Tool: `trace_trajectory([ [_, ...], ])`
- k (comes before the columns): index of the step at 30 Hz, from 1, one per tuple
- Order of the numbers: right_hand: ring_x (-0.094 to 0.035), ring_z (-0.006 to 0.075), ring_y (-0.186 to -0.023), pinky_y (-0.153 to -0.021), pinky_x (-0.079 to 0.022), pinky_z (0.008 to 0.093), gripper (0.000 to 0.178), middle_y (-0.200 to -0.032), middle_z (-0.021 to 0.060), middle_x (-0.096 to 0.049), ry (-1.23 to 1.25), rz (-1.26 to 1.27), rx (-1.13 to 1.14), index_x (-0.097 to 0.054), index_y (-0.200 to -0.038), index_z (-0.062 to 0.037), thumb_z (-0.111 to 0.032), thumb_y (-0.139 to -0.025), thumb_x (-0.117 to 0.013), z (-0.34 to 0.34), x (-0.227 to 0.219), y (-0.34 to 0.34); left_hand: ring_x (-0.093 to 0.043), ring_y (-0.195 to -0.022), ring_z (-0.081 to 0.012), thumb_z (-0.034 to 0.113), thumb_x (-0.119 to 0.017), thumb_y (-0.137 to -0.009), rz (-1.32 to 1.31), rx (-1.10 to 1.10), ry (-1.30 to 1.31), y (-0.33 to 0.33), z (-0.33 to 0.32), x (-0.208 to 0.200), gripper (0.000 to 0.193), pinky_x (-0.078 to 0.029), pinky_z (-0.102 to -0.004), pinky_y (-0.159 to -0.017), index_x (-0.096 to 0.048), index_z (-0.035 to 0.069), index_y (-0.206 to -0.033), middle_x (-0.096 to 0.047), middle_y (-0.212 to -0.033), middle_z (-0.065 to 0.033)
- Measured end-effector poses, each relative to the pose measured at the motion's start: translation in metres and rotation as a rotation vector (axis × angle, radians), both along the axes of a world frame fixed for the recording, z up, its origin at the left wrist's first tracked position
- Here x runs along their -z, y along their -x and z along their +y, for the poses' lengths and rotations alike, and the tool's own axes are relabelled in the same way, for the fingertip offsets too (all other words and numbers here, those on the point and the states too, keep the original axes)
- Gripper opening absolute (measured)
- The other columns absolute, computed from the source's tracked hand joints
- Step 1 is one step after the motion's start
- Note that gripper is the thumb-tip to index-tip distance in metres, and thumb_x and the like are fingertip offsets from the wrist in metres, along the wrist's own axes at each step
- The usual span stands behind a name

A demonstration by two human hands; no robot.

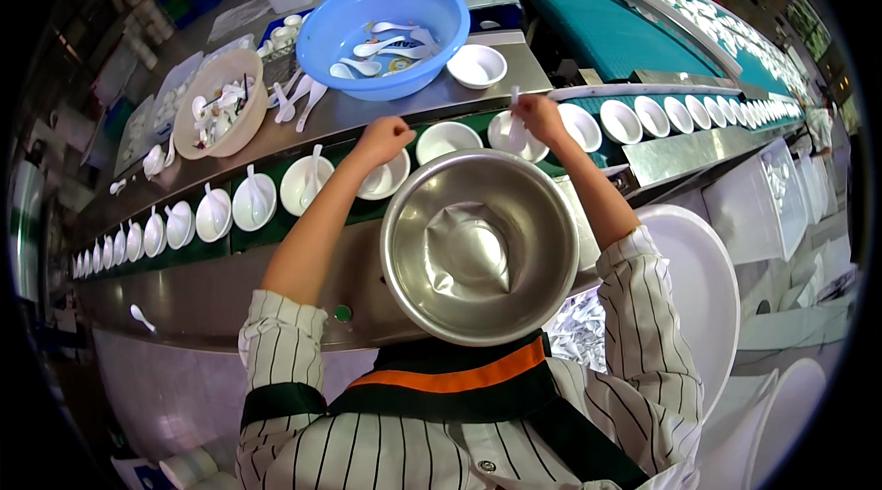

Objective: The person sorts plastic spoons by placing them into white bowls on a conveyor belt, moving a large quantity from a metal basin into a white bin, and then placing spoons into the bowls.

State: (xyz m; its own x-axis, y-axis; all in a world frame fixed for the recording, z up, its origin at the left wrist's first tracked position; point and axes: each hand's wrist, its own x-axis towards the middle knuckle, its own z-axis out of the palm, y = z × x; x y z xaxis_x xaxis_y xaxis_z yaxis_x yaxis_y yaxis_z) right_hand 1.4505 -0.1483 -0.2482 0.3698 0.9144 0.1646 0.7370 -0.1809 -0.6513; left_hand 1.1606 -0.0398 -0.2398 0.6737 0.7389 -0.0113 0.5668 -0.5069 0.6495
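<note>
A green conveyor belt point(241, 237) carries a row of white bowls across the view. My left hand point(386, 139) is closed in a fist just above one white bowl point(384, 181); I see nothing in the fist. My right hand point(542, 115) pinches a white spoon point(514, 101) over another white bowl point(511, 135). An empty white bowl point(446, 139) sits between them. Bowls to the left point(254, 202) each hold a spoon; bowls to the right point(621, 121) are empty. In front of my chest sits a large steel bowl point(478, 247).
A blue basin point(384, 35) with a few white spoons and a beige basin point(220, 104) of spoons stand on the steel ledge behind the belt, with loose spoons point(299, 97) and one white bowl point(476, 66). A white chair point(707, 288) stands at my right.
</note>
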Motion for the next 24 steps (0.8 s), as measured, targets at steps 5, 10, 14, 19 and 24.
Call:
trace_trajectory([
  [5, -0.063, 0.0241, -0.082, -0.072, -0.048, 0.0321, 0.033, -0.088, 0.0145, -0.065, -0.204, 0.133, -0.021, -0.057, -0.11, -0.0068, -0.026, -0.084, -0.058, -0.065, -0.027, 0.027, -0.057, -0.079, -0.0134, 0.025, -0.057, -0.085, -0.353, 0.048, 0.166, 0.044, -0.043, -0.029, 0.033, -0.046, -0.024, -0.063, -0.057, -0.001, -0.104, -0.06, -0.091, -0.0078],
  [10, -0.054, 0.0205, -0.1, -0.083, -0.044, 0.0327, 0.061, -0.112, 0.015, -0.055, -0.146, 0.673, 0.005, -0.033, -0.131, -0.0055, -0.033, -0.083, -0.059, -0.233, -0.06, 0.075, -0.052, -0.092, -0.0142, 0.031, -0.065, -0.078, -0.125, 0.216, 0.964, 0.081, -0.103, -0.022, 0.054, -0.042, -0.0269, -0.08, -0.047, -0.002, -0.118, -0.056, -0.104, -0.0063],
  [14, -0.053, 0.0234, -0.1, -0.087, -0.041, 0.0349, 0.06, -0.113, 0.017, -0.054, -0.022, 0.801, 0.196, -0.029, -0.134, -0.0055, -0.034, -0.085, -0.051, -0.297, -0.051, 0.139, -0.052, -0.095, -0.019, 0.02, -0.059, -0.08, -0.051, 0.042, 0.98, 0.076, -0.149, -0.04, 0.049, -0.041, -0.0295, -0.084, -0.043, -0.005, -0.119, -0.053, -0.109, -0.0118],
  [19, -0.05, 0.0141, -0.083, -0.075, -0.042, 0.029, 0.031, -0.087, 0.0082, -0.056, -0.397, 0.832, 0.884, -0.05, -0.104, 0.0023, -0.022, -0.086, -0.05, -0.406, -0.03, 0.101, -0.05, -0.107, -0.0224, 0.003, -0.049, -0.081, -0.14, 0.296, 0.583, -0.043, -0.279, -0.083, 0.042, -0.034, -0.031, -0.094, -0.04, -0.007, -0.121, -0.051, -0.117, -0.0161],
  [24, -0.055, 0.017, -0.082, -0.074, -0.043, 0.0279, 0.049, -0.093, 0.0124, -0.058, -0.38, 0.988, 1.292, -0.049, -0.107, 0.0036, -0.039, -0.085, -0.051, -0.552, 0.157, 0.054, -0.016, -0.133, -0.0307, -0.007, -0.041, -0.071, 0.048, 0.75, 0.632, -0.222, -0.437, 0.044, 0.08, -0.019, -0.0298, -0.105, -0.003, 0.007, -0.14, -0.016, -0.143, -0.0205],
])
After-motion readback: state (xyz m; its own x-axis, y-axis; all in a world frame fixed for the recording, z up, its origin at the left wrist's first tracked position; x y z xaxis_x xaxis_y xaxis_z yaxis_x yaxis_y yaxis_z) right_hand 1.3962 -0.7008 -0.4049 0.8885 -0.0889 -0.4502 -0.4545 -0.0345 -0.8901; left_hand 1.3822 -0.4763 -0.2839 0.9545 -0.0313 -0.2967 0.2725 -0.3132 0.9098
